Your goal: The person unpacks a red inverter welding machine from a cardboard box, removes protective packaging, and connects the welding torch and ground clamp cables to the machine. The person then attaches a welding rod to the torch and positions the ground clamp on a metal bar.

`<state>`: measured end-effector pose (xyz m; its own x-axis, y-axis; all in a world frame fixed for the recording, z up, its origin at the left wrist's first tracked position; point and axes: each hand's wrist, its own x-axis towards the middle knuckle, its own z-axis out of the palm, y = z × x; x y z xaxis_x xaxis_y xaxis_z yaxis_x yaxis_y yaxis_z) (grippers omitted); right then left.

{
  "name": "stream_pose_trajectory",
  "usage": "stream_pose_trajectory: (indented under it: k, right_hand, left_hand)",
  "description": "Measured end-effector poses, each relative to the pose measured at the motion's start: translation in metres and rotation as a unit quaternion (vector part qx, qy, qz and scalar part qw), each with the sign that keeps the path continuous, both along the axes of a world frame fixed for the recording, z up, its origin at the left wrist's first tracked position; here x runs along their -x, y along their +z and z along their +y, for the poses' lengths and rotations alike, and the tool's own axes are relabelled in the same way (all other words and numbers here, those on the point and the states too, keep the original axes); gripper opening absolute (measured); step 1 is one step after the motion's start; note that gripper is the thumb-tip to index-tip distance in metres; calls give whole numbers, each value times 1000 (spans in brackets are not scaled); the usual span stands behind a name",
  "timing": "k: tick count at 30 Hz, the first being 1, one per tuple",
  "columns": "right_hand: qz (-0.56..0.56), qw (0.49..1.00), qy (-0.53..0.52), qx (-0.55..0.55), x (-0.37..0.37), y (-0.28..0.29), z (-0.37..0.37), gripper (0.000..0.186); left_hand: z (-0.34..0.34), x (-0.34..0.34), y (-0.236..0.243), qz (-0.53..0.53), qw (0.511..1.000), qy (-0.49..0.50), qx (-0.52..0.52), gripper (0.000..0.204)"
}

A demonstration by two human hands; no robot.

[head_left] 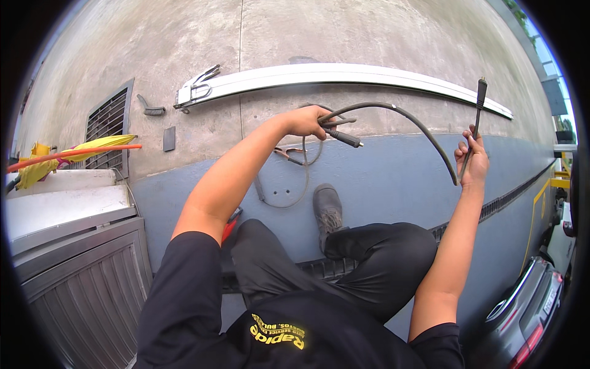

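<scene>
My left hand (307, 121) is closed around a gathered part of a black welding cable (424, 130). One black plug (345, 138) with a metal tip sticks out to the right below those fingers. From there the cable arcs over to my right hand (473, 161), whose fingers pinch it. Above the right hand a second black plug (482, 93) points upward. On the floor beyond my boot (328, 212) lies a copper-coloured clamp (286, 154), next to a thinner loop of cable (307, 184).
Beyond my hands a long white metal bar (344, 73) lies across the concrete. To the left are a wire brush (152, 110), a dark rectangular piece (169, 139), a floor grate (108, 126) and a yellow cloth (86, 149). A car (522, 310) stands at the lower right.
</scene>
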<state>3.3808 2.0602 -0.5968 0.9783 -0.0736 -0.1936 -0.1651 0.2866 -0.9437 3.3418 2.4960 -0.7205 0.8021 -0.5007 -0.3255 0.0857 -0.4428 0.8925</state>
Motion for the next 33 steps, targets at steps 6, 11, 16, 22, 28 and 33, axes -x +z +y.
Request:
stream_pose_trajectory:
  k: [6,11,16,22,28,33]
  right_hand:
    - [66,968,-12,243,17,15,-6,25]
    - [83,938,11,336,26,16,-5,22]
    - [96,932,86,338,37,13,8,23]
    - [89,932,186,300,44,10,49,23]
    - [134,900,274,312,43,11,84,22]
    - [119,876,329,331,44,10,98,22]
  left_hand:
    - [-19,-14,-48,51,979,-145,-133,55]
    - [-23,-32,-69,169,943,-260,-119,71]
    - [-9,-65,-77,262,935,-229,-72,42]
    - [-20,-113,-59,-83,978,-108,-157,34]
    - [-61,-98,-32,-112,985,59,118,52]
    - [-27,-57,-42,49,992,-70,88,41]
